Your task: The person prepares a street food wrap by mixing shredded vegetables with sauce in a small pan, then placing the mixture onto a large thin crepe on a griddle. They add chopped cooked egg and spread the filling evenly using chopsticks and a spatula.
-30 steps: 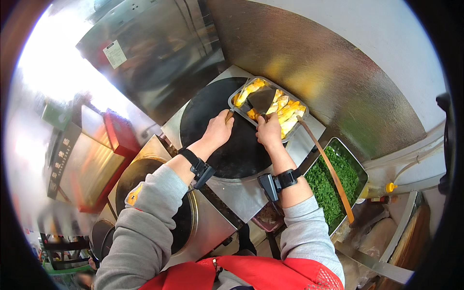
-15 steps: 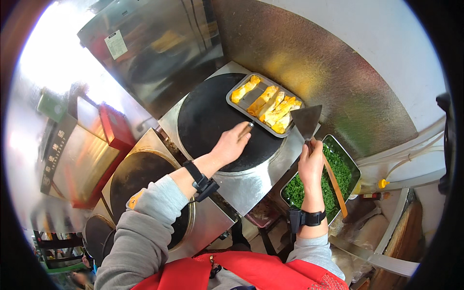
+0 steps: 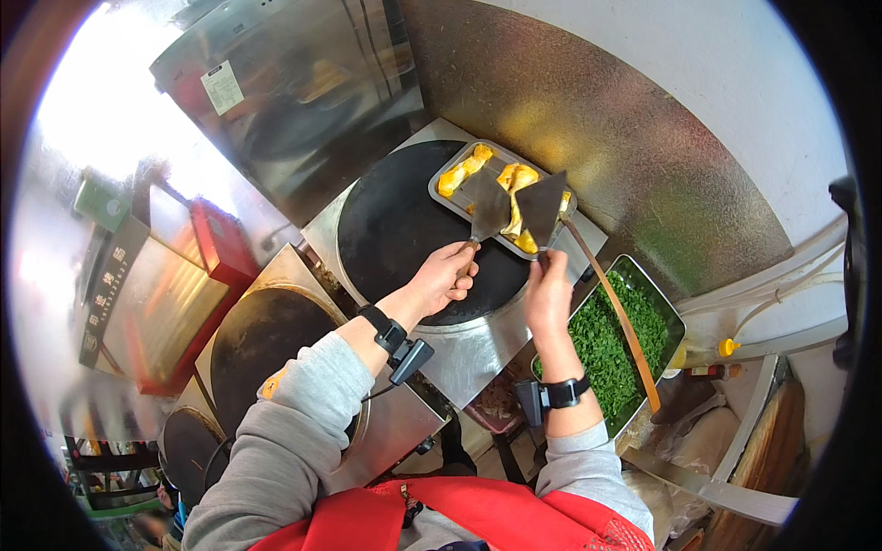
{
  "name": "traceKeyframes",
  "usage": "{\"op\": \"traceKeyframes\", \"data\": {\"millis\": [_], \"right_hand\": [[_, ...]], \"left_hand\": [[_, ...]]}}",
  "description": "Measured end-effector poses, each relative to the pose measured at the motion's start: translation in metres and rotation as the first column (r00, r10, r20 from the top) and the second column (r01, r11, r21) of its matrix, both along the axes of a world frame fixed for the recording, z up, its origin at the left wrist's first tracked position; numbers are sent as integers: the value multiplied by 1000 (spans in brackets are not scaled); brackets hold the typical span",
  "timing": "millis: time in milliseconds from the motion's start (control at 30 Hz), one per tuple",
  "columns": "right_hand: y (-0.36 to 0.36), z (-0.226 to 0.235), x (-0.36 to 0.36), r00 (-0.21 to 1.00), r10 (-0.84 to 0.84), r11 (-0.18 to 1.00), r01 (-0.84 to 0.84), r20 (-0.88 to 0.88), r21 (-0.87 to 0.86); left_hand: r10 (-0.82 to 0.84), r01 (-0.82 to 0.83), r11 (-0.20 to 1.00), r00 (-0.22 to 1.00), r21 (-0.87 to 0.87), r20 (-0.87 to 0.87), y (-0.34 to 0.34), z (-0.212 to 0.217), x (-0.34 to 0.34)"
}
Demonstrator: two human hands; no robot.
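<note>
My left hand (image 3: 445, 277) is closed round the handle of a scraper (image 3: 490, 209), its wide metal blade over the near side of a grey tray (image 3: 437, 191). Closed on a second scraper (image 3: 541, 204), my right hand (image 3: 548, 292) holds its blade over the tray's right half. Yellow rolled pancakes (image 3: 465, 172) lie in the tray, several of them partly hidden behind the two blades. Whether the blades touch the rolls I cannot tell. The tray rests on the far right part of a round black griddle (image 3: 395, 243).
A metal pan of chopped greens (image 3: 620, 340) stands at the right, a long wooden stick (image 3: 621, 317) lying across it. Further griddles (image 3: 266, 344) sit at the left, beside a red-framed box (image 3: 220, 243). A metal wall (image 3: 588, 119) rises behind the tray.
My right hand has moved left, bringing its scraper from beside the tray to over the rolls. The left scraper's blade has swung up into view over the tray.
</note>
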State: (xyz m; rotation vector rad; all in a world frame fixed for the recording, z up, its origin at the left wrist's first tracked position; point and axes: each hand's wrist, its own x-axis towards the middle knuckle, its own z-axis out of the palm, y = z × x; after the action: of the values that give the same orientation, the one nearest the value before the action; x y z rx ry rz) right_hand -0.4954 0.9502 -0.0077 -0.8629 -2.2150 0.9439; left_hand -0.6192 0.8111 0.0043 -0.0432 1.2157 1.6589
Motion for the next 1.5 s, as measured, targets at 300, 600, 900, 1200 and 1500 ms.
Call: {"op": "traceKeyframes", "data": {"millis": [300, 600, 900, 1200, 1500], "right_hand": [[-2, -8, 7, 994, -107, 983, 100, 34, 157], [-19, -3, 18, 959, -60, 863, -89, 276, 498], [-120, 73, 11, 952, 303, 694, -193, -38, 694], [-375, 87, 57, 349, 930, 235, -804, 113, 546], [-616, 56, 142, -11, 975, -71, -961, 220, 268]], "left_hand": [[47, -56, 996, 992, 76, 115, -4, -8, -1], [32, -46, 985, 996, 167, 87, -7, 13, 15], [335, -274, 884, 937, 379, -103, -156, 87, 65], [866, -829, 464, 498, 313, 37, -435, 80, 262], [977, -980, 139, 159, 143, 141, -652, 32, 423]]}}
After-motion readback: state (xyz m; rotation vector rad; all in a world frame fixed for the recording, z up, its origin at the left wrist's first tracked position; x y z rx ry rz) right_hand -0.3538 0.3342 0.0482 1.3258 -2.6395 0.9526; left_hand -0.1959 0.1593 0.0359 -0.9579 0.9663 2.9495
